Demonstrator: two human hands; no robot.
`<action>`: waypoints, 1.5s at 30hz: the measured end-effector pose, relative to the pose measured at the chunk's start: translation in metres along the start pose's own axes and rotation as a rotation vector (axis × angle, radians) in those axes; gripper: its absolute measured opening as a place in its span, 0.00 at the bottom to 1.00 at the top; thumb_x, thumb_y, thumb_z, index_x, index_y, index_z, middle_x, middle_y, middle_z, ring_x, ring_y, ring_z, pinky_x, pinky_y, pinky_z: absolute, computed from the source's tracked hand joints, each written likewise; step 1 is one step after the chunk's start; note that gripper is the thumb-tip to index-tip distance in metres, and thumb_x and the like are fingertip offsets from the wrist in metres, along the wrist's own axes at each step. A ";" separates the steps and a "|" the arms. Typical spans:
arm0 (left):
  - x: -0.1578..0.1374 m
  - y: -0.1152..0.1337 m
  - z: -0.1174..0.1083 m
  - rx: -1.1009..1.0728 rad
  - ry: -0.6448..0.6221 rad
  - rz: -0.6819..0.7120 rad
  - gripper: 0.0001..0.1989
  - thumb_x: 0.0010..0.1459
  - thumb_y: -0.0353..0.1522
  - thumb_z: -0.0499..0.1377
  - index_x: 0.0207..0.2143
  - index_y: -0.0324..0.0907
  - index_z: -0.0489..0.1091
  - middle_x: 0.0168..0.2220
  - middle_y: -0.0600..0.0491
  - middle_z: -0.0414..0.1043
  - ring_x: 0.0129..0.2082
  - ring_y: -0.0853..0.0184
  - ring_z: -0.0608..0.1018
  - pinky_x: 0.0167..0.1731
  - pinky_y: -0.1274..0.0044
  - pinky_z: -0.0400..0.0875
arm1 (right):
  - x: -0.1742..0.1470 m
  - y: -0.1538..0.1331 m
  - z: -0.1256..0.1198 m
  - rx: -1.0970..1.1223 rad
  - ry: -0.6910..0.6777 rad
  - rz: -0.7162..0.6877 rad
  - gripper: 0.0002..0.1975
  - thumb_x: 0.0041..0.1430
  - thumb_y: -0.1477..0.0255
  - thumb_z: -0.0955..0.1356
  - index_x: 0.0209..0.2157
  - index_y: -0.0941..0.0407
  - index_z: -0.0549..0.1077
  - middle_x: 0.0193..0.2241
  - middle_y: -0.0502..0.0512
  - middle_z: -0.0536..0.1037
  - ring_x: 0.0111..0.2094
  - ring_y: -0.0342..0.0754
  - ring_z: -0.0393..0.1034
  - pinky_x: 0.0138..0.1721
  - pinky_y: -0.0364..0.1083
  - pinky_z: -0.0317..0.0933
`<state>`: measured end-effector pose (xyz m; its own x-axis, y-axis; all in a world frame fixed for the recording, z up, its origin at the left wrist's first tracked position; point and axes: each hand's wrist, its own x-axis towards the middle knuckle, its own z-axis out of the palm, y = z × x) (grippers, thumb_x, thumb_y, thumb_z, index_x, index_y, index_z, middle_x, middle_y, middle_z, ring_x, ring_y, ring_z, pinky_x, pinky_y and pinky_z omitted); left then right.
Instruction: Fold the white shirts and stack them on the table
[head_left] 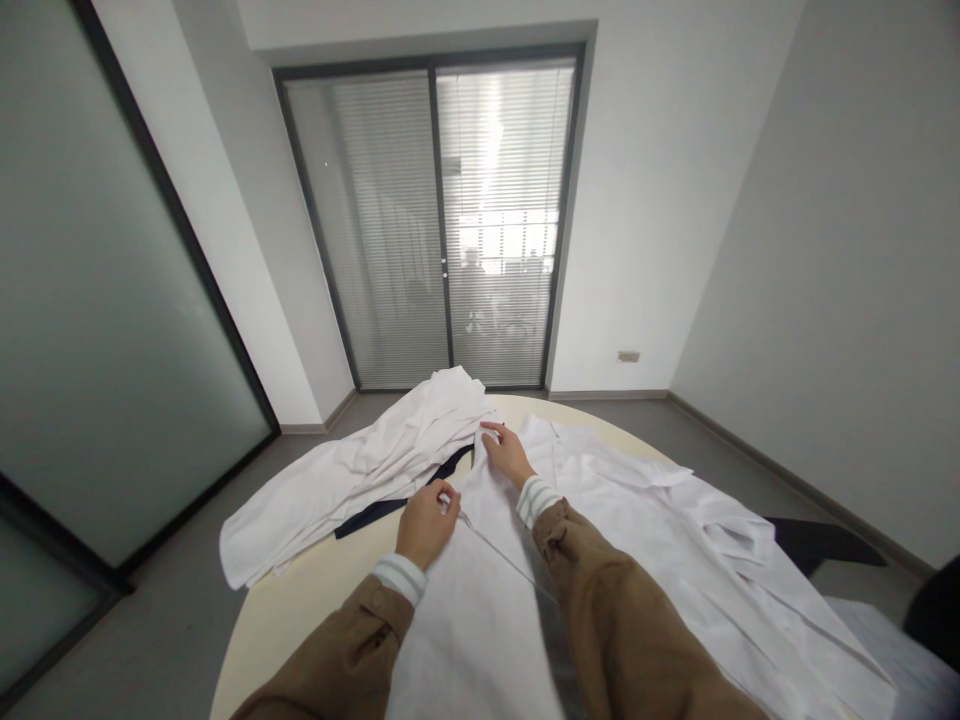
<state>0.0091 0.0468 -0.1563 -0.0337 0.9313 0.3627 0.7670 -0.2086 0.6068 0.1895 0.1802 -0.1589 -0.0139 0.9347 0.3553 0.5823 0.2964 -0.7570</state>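
White cloth everywhere. Main piece: white garment (pixel 472 610), middle of the round surface (pixel 281 625), running from the fingers toward the wearer and out at the bottom. White heap (pixel 360 460) on its left, white shirt (pixel 652 540) spread on its right, dark cloth (pixel 371 517) partly under the heap.

Right hand (pixel 510 458) at the garment's far tip, thumb and forefinger narrow, seemingly pinching the edge. Left hand (pixel 429 522) nearer, at the left edge, fingers curled, thumb and forefinger almost meeting; can't tell if cloth is between them. Edge runs fairly straight between the hands, so the spacing probably serves to tension it. Heap and shirt sit to either side, likely to leave the middle piece within reach.

Hard to make out: whether garment and shirt join, since the right sleeve (pixel 622 600) covers part of the boundary and the grey strip (pixel 551 630) beside it could be shadow or cloth. Heap's layers too bunched to count. Dark cloth's full shape hidden. Black item (pixel 817 540) beyond the shirt: unclear. Garment's lower end cut off by the frame.
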 end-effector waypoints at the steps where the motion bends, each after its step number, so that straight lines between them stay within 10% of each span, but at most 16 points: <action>1: 0.001 -0.001 0.000 -0.012 0.002 -0.014 0.04 0.61 0.34 0.57 0.33 0.43 0.70 0.29 0.54 0.74 0.32 0.65 0.75 0.34 0.77 0.64 | 0.002 -0.001 0.000 0.038 0.011 0.002 0.23 0.63 0.65 0.60 0.55 0.54 0.72 0.48 0.57 0.79 0.43 0.50 0.73 0.49 0.51 0.66; 12: 0.002 -0.008 0.003 -0.075 -0.020 -0.015 0.10 0.61 0.27 0.54 0.39 0.43 0.75 0.31 0.53 0.77 0.31 0.66 0.76 0.33 0.77 0.66 | 0.011 -0.002 -0.004 0.225 -0.054 -0.073 0.33 0.57 0.76 0.60 0.65 0.55 0.61 0.62 0.58 0.67 0.62 0.48 0.62 0.62 0.52 0.56; 22: 0.001 -0.015 0.009 -0.091 -0.034 0.199 0.23 0.55 0.18 0.51 0.49 0.40 0.74 0.45 0.48 0.76 0.47 0.62 0.76 0.52 0.69 0.68 | -0.026 -0.009 -0.025 -0.264 -0.213 -0.084 0.28 0.63 0.70 0.64 0.64 0.49 0.62 0.63 0.58 0.65 0.61 0.56 0.61 0.60 0.55 0.56; 31: 0.001 -0.014 0.005 -0.087 -0.013 0.148 0.16 0.64 0.27 0.53 0.49 0.42 0.75 0.40 0.48 0.74 0.40 0.63 0.77 0.45 0.70 0.71 | -0.052 -0.032 -0.015 -0.482 -0.099 0.009 0.29 0.66 0.69 0.60 0.68 0.52 0.54 0.69 0.63 0.52 0.66 0.59 0.50 0.62 0.58 0.51; 39: 0.005 -0.021 0.000 -0.003 -0.073 0.134 0.13 0.65 0.31 0.54 0.49 0.40 0.74 0.45 0.46 0.74 0.45 0.61 0.77 0.49 0.69 0.70 | -0.131 -0.040 -0.043 -0.557 -0.508 0.019 0.35 0.67 0.51 0.52 0.70 0.52 0.47 0.72 0.59 0.39 0.71 0.67 0.28 0.63 0.73 0.28; 45: 0.000 -0.029 -0.017 0.115 -0.242 0.185 0.26 0.59 0.34 0.61 0.59 0.39 0.65 0.46 0.45 0.74 0.45 0.58 0.77 0.50 0.66 0.71 | -0.135 -0.033 -0.065 -0.587 -0.536 0.042 0.36 0.66 0.47 0.50 0.70 0.47 0.46 0.72 0.54 0.38 0.71 0.65 0.26 0.63 0.72 0.23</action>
<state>-0.0239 0.0477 -0.1621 0.2555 0.9278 0.2720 0.8139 -0.3583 0.4575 0.2254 0.0316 -0.1459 -0.2850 0.9540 -0.0926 0.9222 0.2466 -0.2979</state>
